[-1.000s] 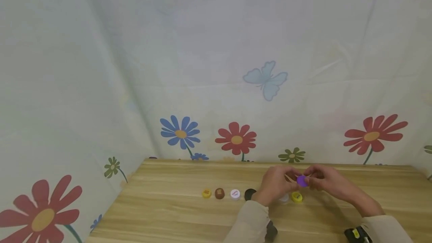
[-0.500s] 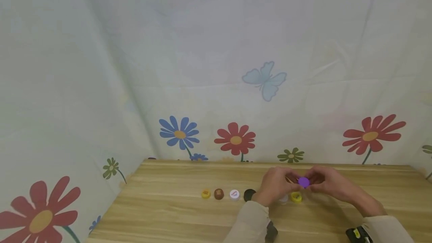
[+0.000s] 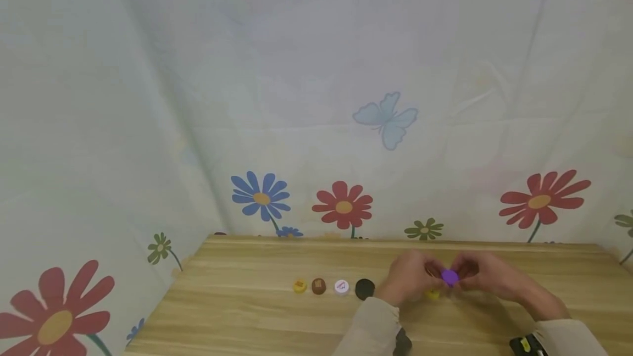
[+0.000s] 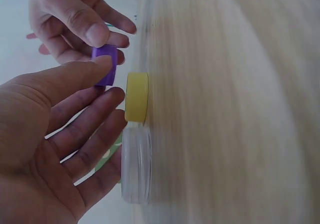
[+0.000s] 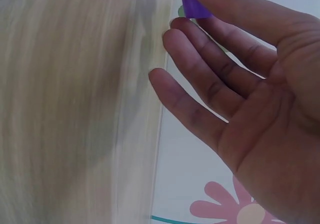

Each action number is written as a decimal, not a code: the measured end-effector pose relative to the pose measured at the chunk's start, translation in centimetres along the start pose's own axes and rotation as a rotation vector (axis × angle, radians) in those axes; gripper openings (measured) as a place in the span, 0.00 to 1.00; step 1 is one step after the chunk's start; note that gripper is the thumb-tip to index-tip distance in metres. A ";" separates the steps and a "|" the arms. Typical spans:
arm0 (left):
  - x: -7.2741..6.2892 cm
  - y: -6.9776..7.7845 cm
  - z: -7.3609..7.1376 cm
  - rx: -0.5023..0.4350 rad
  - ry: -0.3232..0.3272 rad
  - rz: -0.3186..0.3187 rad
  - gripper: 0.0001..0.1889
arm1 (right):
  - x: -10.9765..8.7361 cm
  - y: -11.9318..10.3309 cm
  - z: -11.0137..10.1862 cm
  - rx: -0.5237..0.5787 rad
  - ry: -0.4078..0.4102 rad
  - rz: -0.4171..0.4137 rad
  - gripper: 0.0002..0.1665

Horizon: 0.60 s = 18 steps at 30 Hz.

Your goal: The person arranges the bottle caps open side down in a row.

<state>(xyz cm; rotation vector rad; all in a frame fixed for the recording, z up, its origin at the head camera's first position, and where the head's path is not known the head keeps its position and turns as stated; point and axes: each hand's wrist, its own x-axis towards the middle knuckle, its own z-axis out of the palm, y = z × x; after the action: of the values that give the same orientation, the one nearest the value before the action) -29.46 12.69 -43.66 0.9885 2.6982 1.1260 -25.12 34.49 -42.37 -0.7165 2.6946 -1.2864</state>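
Observation:
A round purple bottle cap (image 3: pixel 450 277) is held between the two hands, above the right half of the table. My left hand (image 3: pixel 407 278) pinches its left side with thumb and fingers. My right hand (image 3: pixel 494 274) pinches the opposite side, its other fingers loosely spread in the right wrist view. Just below the purple cap stands a yellow cap (image 4: pixel 136 97), partly hidden by the hands in the head view. Beside that is a clear, transparent cap (image 4: pixel 136 165), close to the left hand's fingers. The purple cap looks apart from the table in the left wrist view.
Left of the hands, a row holds a black cap (image 3: pixel 365 289), a white cap (image 3: pixel 342 288) with a red mark, a brown cap (image 3: pixel 318 286) and a yellow-orange cap (image 3: pixel 299 286). The wooden table (image 3: pixel 237 312) ends at a flower-patterned curtain (image 3: pixel 296 98) behind.
The purple cap has turned to show its flat face, then come down slightly with both hands. They now cover more of the yellow cap below.

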 end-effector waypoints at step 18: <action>0.3 0.8 0.8 0.183 -0.053 -0.050 0.08 | -0.4 0.9 0.1 0.030 -0.055 0.029 0.13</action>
<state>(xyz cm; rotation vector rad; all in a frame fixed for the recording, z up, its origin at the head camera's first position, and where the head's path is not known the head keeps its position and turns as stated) -28.99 13.77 -43.66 0.9529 2.8051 0.8443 -25.09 35.07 -43.17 -0.6957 2.6267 -1.2790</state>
